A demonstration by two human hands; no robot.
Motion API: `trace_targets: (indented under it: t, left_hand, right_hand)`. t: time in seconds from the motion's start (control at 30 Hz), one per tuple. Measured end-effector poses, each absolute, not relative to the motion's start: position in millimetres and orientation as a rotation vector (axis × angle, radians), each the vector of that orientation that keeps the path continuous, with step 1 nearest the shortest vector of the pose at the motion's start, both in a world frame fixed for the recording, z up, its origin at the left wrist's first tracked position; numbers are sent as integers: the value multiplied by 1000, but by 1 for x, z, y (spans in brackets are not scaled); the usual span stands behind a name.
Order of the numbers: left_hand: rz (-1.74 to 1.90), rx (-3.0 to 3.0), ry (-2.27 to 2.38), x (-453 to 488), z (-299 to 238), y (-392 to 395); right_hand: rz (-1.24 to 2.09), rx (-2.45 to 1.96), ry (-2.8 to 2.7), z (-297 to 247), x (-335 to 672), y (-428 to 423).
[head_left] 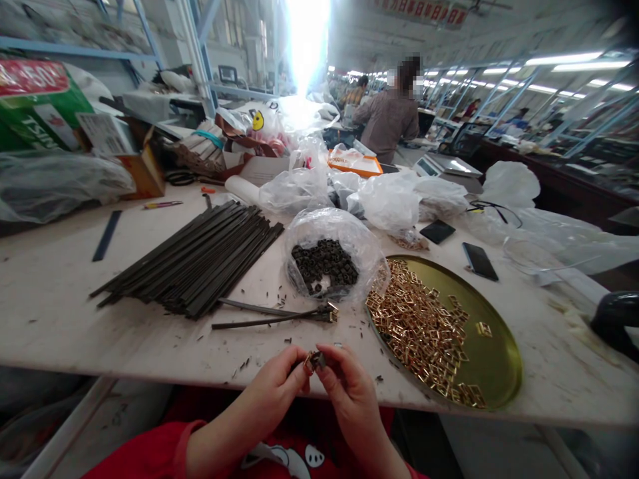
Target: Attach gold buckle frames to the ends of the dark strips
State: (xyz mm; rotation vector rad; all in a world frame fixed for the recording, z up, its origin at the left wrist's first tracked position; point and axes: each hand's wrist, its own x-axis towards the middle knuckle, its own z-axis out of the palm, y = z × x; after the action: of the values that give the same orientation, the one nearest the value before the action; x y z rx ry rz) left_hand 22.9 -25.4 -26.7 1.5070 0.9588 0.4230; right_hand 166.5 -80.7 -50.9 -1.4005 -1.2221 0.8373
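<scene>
My left hand [280,376] and my right hand [349,387] meet in front of me at the table's near edge. Pinched in my left fingertips is a small gold buckle [309,364]. A dark piece of strap [320,360] sits against it, gripped by my right thumb and fingers; how the two join is partly hidden. Just beyond my hands lie a few dark straps [269,322] with gold buckles at their right ends. Farther off, a clear plastic bag [367,245] holds small black loops [327,261]. Many gold buckles [419,326] fill the left side of a round tray [502,339].
A pile of long dark straps [194,259] lies at left. Two phones, one a black phone [480,261], rest beyond the tray. Plastic bags [389,199], a cardboard box [142,169] and a scale [442,166] stand at the back. A person [389,120] is behind the table.
</scene>
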Motion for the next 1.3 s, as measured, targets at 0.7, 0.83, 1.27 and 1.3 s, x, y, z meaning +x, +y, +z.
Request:
trace_targets:
  t: [0.7, 0.83, 1.27, 1.3]
  left_hand:
    - [432, 1599, 1045, 28, -19, -20]
    - [436, 1416, 1065, 29, -13, -21]
    - [550, 1367, 1031, 33, -17, -21]
    - [543, 1364, 1032, 32, -17, -20]
  right_hand:
    - [1417, -1149, -513, -42, 151, -65]
    - [1393, -1121, -600, -41, 153, -69]
    - [1364, -1106, -566, -53, 149, -68]
    - [1370, -1120, -568, -52, 150, -68]
